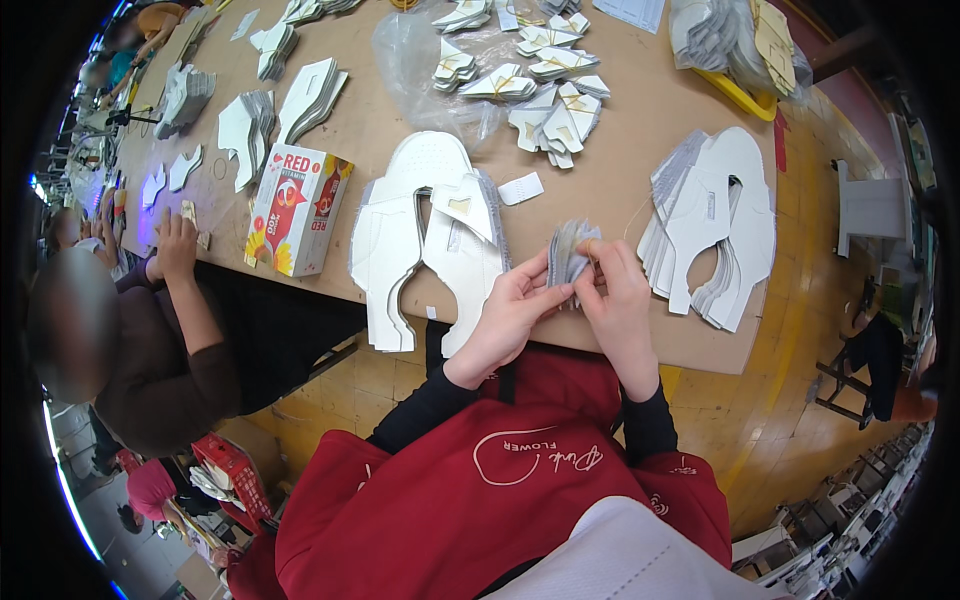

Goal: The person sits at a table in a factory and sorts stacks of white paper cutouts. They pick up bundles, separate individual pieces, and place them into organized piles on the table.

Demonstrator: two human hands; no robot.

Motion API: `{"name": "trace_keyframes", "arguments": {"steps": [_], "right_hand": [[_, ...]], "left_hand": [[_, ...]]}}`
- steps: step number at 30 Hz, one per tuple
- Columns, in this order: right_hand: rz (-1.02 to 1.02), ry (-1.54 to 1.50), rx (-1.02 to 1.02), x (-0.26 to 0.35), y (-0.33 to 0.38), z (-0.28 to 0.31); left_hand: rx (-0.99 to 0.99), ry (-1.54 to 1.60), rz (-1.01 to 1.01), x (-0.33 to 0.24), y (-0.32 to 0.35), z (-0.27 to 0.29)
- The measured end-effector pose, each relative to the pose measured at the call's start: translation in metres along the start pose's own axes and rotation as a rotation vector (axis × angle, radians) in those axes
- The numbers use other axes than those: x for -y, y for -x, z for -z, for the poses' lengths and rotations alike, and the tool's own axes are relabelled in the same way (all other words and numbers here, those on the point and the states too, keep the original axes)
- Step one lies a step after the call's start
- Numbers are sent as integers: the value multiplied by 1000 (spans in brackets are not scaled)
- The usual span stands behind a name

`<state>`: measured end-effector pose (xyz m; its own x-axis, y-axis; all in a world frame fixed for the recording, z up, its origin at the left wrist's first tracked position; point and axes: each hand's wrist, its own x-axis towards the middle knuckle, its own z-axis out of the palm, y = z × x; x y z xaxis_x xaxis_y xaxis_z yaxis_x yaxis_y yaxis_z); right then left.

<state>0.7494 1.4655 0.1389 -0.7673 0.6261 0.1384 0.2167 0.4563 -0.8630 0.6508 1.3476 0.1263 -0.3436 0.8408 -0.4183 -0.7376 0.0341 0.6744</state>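
Note:
My left hand [512,308] grips a small stack of grey-and-white cut pieces [566,254] from the left, just above the table's near edge. On its right side, the thumb and fingers of my right hand [614,288] are pinched at the same stack. A thin tan strand shows by the right fingertips; whether it is wound round the stack I cannot tell. Left of my hands lies a pile of large white shoe-upper pieces [400,225]. A second pile of uppers [705,215], fanned out in layers, lies to the right.
Tied bundles of small white pieces [560,120] lie on plastic film [400,60] at the back. A red-and-white carton [298,210] stands at left, near more stacked pieces [246,135]. A yellow tray [740,95] holds bagged pieces. A co-worker [150,350] sits at left.

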Motion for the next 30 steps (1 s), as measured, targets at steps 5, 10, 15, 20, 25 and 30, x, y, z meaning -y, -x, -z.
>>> {"name": "trace_keyframes", "arguments": {"steps": [5,10,15,20,25,30], "right_hand": [[80,-35,-52,-4,-2,-2],[52,-26,-26,-4,0,-1],[-34,-99,-50,-2,0,-4],[-28,-74,1,4,-1,2],[-56,-58,67,-1,-5,5],[-6,-158,-35,-11,-1,0]], "left_hand": [[9,-16,-23,2,-1,0],[30,-46,-54,3,-2,-1],[13,-8,-49,3,-2,0],[18,-32,-49,2,0,0],[12,-121,-81,1,2,-3],[88,-191,-116,2,5,-9]]}}
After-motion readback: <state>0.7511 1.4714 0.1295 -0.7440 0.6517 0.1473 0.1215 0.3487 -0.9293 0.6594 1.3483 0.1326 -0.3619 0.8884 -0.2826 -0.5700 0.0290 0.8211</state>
